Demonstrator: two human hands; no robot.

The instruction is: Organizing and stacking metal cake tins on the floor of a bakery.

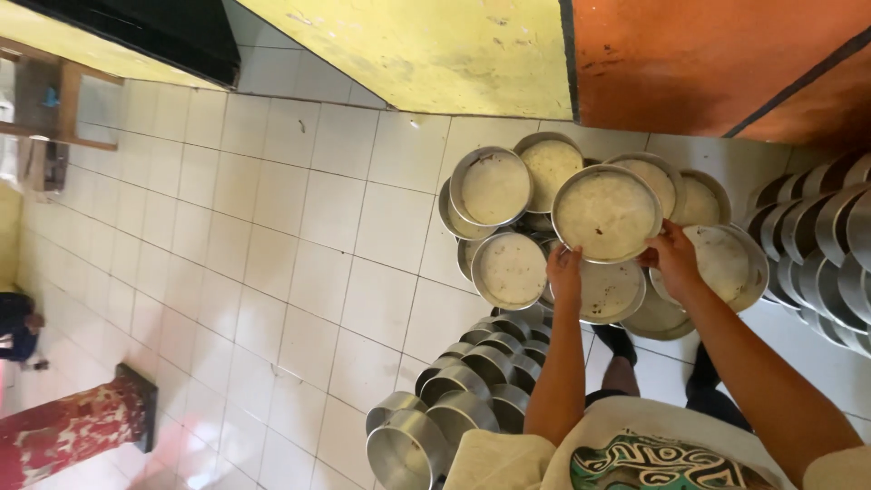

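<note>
Left hand (564, 270) and right hand (673, 257) pinch opposite rim edges of a round, batter-smeared metal pan (607, 213), held level above the stacked round pans (511, 269) beneath them.

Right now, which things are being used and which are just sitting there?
In use:
- round metal pan, held by left hand and right hand
- stacked pans beneath it

Sitting about:
- empty pans
- wooden frame
- red cloth

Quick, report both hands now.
Left hand: closed on the near rim of the round metal pan.
Right hand: closed on the same pan's rim.
</note>
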